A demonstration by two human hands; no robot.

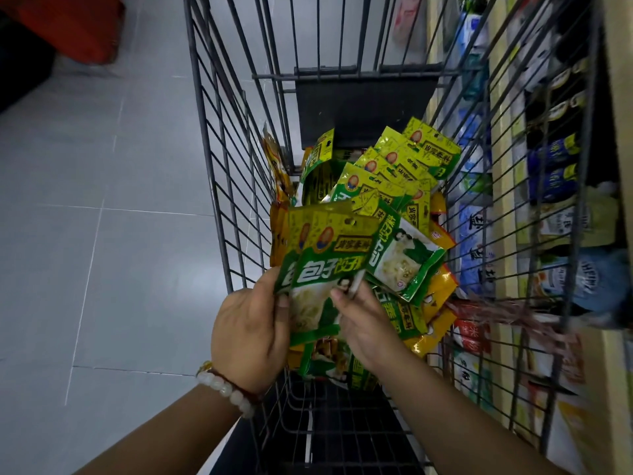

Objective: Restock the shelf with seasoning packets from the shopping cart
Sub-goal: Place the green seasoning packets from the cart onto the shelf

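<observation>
Left hand [250,329] and right hand [363,323] both pinch the lower edge of a small stack of green-and-yellow foil seasoning packets [325,265], held upright above the dark wire shopping cart [219,186]. Stocked shelf [507,207] lies right of cart, nearer right hand.

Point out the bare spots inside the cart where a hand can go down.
Bare cart floor shows near the person, below the packet pile and between the forearms. The dark flap at the far end is also uncovered. The middle is crowded: packets fill it wall to wall, and left hand and right hand grip a bundle there.
</observation>
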